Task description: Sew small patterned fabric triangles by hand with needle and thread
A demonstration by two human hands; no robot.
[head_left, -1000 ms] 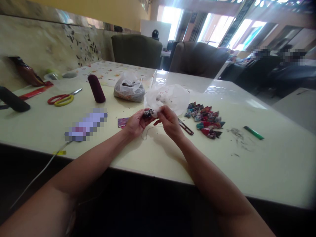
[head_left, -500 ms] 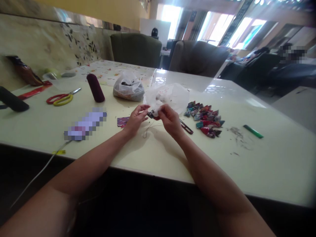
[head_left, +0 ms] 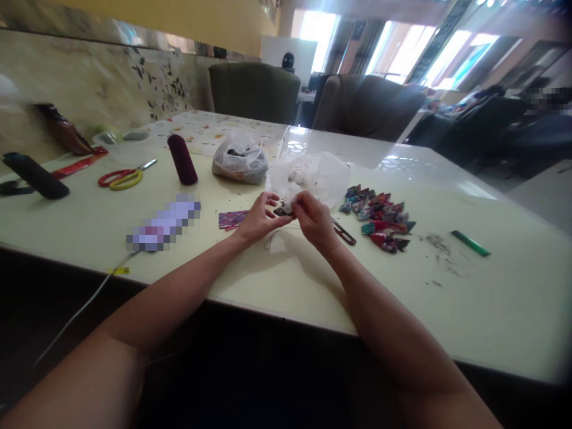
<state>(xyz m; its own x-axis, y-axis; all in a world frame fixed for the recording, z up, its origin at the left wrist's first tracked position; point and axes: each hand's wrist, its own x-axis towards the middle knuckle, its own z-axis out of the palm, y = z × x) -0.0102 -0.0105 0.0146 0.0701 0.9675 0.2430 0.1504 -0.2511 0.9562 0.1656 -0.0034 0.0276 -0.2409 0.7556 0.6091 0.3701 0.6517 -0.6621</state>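
A small dark patterned piece of cloth is between my two hands, just above the table. My left hand holds its left side, the thumb along the lower edge and the other fingers curved. With fingertips pinched together, my right hand grips the right side of the cloth, next to a bit of white stuffing. A loose thread trails below the hands. Behind them lies a white plastic bag with white stuffing on it. Purple patterned cloth pieces lie left of my left hand.
Right of my hands are a snipper, several small stuffed cloth pieces, thread scraps and a green strip. Leftward stand a filled bag, a maroon thread spool, scissors, a blurred-out device and a dark spool.
My left thumb has moved right, against the lower edge of the cloth, close to the right hand's fingers. The whole view has shifted slightly, so things appear further right.
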